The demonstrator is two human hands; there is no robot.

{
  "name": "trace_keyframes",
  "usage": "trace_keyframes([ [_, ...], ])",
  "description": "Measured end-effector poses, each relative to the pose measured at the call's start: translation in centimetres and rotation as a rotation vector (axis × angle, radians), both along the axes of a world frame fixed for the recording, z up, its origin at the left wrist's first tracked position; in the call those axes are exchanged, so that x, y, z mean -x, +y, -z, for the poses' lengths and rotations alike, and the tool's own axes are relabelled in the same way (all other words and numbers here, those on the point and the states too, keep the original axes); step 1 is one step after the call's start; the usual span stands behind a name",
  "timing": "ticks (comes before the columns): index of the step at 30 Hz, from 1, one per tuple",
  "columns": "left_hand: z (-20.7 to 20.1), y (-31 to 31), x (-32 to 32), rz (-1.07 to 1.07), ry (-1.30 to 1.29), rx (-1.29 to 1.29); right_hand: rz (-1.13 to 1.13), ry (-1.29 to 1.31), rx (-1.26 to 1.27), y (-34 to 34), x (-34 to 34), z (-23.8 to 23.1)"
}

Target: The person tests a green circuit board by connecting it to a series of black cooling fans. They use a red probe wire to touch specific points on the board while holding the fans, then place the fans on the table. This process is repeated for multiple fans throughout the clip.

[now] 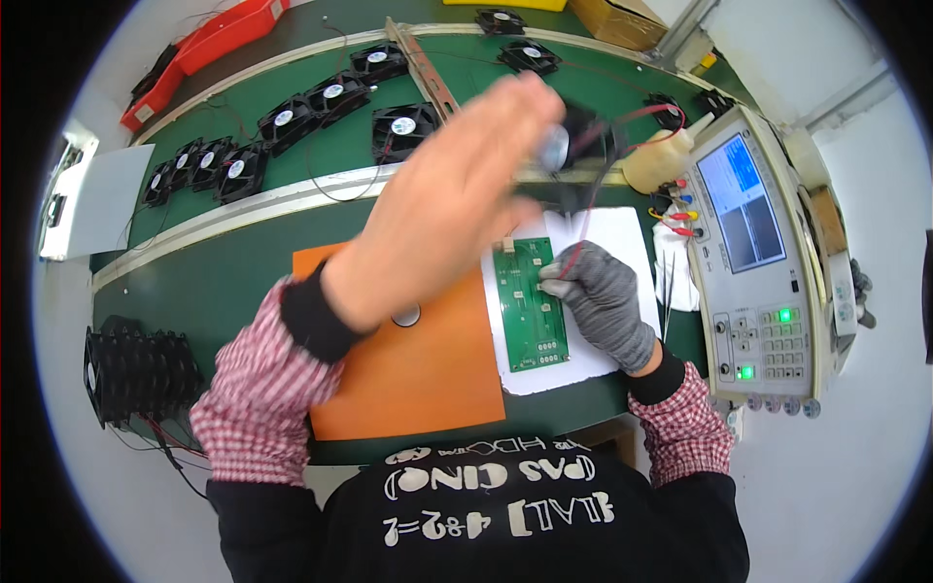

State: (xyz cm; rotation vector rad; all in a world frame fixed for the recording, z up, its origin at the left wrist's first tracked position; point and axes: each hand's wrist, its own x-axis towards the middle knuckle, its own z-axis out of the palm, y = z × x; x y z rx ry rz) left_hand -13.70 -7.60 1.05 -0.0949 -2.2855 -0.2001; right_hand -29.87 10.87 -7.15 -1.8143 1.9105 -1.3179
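My bare left hand (452, 194) is raised over the work area, smeared by motion. Its fingers and thumb reach the left side of a black cooling fan (588, 141), also blurred, which it appears to grip. Red and dark wires trail from that fan to the right and down. My right hand (604, 299), in a grey glove, pinches the wire end at the right edge of a green circuit board (530, 325). The board lies flat on a white sheet (607, 228). An orange mat (398, 384) sits beneath my left forearm, with a small round disc (406, 316) on it.
A bench instrument (748, 243) with a lit screen stands at the right, a cream bottle (661, 160) and tweezers (669, 287) beside it. Several black fans (330, 92) sit along the back shelf. Stacked fans (141, 374) stand at the left; a red bin (209, 49) is far left.
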Motion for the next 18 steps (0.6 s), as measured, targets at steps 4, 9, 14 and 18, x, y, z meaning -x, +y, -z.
trace_keyframes([
  [4,4.9,-10.4,3.1,-0.504,-0.39,-0.122,0.115,-0.256,0.056,-0.8,-0.4,-0.9],
  [9,4.5,-10.8,1.7,-0.516,-0.323,-0.096,0.033,-0.689,-0.045,-0.2,-1.1,-1.7],
  [14,-1.5,4.4,-2.0,0.106,0.052,-0.287,-0.349,-0.637,-0.386,0.7,-1.7,-3.6],
  [18,-3.7,3.0,-6.2,-0.062,0.347,-0.037,-0.845,-0.644,-0.69,1.2,-1.9,-3.4],
])
